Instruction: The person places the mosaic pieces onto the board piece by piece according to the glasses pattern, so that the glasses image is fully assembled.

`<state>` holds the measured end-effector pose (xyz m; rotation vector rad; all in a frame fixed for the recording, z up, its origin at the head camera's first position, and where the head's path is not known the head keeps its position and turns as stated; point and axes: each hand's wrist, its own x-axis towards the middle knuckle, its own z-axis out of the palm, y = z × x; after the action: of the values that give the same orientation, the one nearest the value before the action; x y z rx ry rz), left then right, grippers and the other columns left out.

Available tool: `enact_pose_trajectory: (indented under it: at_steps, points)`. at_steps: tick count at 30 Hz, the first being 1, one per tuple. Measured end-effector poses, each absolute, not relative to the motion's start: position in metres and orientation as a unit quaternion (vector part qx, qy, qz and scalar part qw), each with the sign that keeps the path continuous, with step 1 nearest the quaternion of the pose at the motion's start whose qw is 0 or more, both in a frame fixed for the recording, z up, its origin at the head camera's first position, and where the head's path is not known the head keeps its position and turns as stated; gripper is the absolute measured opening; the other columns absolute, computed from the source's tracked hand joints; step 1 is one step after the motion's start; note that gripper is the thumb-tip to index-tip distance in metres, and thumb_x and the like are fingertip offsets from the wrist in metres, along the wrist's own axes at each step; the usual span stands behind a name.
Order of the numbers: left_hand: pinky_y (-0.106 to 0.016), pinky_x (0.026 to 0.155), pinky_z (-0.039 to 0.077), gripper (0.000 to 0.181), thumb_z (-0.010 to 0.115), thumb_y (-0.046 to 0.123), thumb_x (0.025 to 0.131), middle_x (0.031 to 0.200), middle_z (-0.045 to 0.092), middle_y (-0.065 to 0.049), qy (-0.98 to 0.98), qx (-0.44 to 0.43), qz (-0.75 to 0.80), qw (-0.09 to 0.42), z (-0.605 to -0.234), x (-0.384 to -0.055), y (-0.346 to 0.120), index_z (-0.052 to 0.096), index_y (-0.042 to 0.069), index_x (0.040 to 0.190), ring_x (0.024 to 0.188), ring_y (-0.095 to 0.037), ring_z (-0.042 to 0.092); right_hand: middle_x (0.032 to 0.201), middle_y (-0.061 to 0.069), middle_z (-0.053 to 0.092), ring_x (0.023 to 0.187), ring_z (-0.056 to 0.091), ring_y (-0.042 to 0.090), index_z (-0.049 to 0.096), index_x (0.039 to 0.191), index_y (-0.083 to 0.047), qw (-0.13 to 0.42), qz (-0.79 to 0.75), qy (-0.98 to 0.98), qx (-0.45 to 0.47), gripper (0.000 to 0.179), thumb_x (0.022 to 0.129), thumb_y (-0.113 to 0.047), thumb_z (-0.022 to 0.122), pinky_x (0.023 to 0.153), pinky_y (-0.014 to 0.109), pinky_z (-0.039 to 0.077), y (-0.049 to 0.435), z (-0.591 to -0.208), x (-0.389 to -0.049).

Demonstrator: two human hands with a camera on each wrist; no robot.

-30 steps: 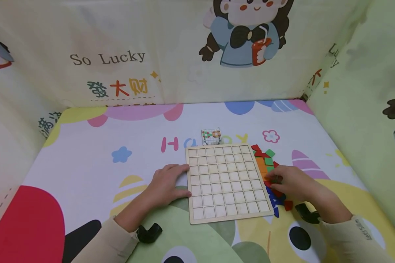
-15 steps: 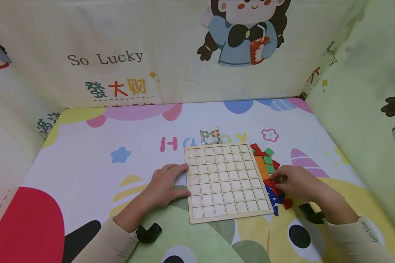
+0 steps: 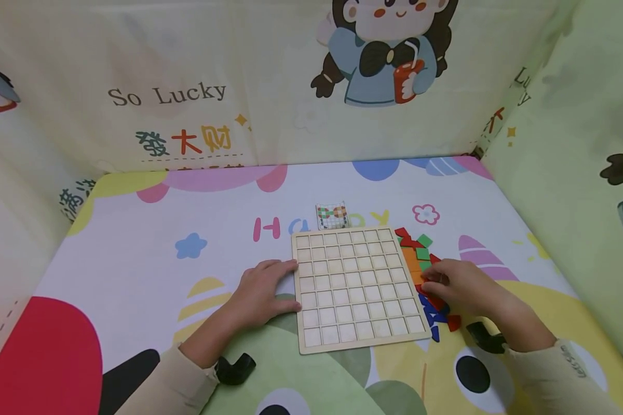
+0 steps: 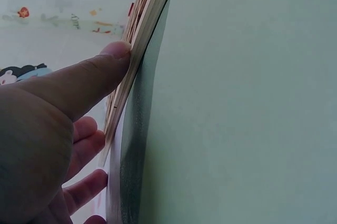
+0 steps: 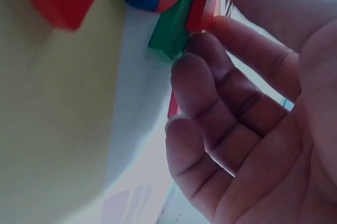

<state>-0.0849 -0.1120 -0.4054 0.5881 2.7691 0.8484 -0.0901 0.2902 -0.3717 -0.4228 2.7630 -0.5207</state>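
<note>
A square wooden grid board lies on the table, its several cells bare. At its left edge, my left hand rests with thumb and fingers spread and touching the rim; in the left wrist view the thumb presses the board's side. My right hand is over the loose coloured pieces along the board's right side, fingers bent. In the right wrist view its index fingertip touches a red piece, beside a green piece. Whether thumb and finger pinch that red piece I cannot tell.
Orange pieces, green pieces and blue pieces lie against the board's right edge. A red piece sits nearest the front. Behind the board lies a small pattern card. Printed cloth walls surround the table.
My right hand shifted slightly right and then back left among the pieces, its fingertips now a little farther from me. The left hand and board stay still.
</note>
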Motion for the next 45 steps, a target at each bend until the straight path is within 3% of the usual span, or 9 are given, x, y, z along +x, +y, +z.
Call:
enact_pose_trajectory:
  at_steps: [8,18,24,32,39,45]
  points:
    - [-0.056,0.104,0.032,0.076,0.084,0.038,0.080,0.142,0.054,-0.002,0.934,0.197,0.281,0.096,-0.404,-0.085,-0.111,0.052,0.014,0.145,0.136,-0.030,0.040,0.088,0.000,0.060,0.079,0.053,0.017,0.071,0.117,-0.002,0.177,-0.184,0.959,-0.122,0.034,0.086,-0.015,0.077,0.058,0.027,0.050,0.294,-0.369,-0.089]
    - [-0.057,0.105,0.032,0.077,0.085,0.038,0.080,0.142,0.054,-0.003,0.933,0.198,0.284,0.096,-0.405,-0.086,-0.111,0.052,0.014,0.145,0.136,-0.030,0.040,0.086,-0.002,0.059,0.079,0.054,0.018,0.073,0.107,-0.004,0.171,-0.181,0.959,-0.132,0.027,0.086,-0.019,0.079,0.063,0.031,0.050,0.298,-0.370,-0.093]
    - [-0.057,0.104,0.032,0.076,0.084,0.038,0.081,0.142,0.054,-0.002,0.933,0.201,0.284,0.095,-0.407,-0.086,-0.112,0.052,0.014,0.145,0.136,-0.030,0.041,0.086,-0.003,0.060,0.080,0.054,0.018,0.072,0.100,-0.004,0.138,-0.183,0.963,-0.142,0.025,0.084,-0.022,0.081,0.067,0.033,0.051,0.296,-0.366,-0.096]
    - [-0.057,0.104,0.032,0.076,0.085,0.037,0.080,0.141,0.055,-0.003,0.932,0.200,0.288,0.091,-0.405,-0.085,-0.111,0.053,0.013,0.144,0.135,-0.030,0.041,0.089,-0.002,0.063,0.081,0.056,0.018,0.072,0.103,-0.003,0.118,-0.189,0.957,-0.187,0.030,0.085,-0.025,0.081,0.072,0.036,0.052,0.266,-0.352,-0.114]
    - [-0.056,0.105,0.032,0.075,0.086,0.037,0.079,0.140,0.056,-0.002,0.932,0.195,0.293,0.086,-0.406,-0.084,-0.111,0.054,0.013,0.143,0.134,-0.029,0.042,0.082,-0.004,0.061,0.077,0.053,0.016,0.073,0.101,-0.004,0.112,-0.196,0.947,-0.227,0.024,0.086,-0.020,0.080,0.073,0.036,0.050,0.235,-0.355,-0.136]
    - [-0.055,0.105,0.033,0.075,0.087,0.036,0.078,0.138,0.057,-0.002,0.934,0.191,0.291,0.083,-0.406,-0.084,-0.110,0.056,0.012,0.141,0.133,-0.029,0.044,0.089,-0.002,0.064,0.082,0.057,0.018,0.074,0.101,-0.008,0.125,-0.190,0.941,-0.250,0.020,0.088,-0.022,0.077,0.076,0.038,0.050,0.202,-0.357,-0.154]
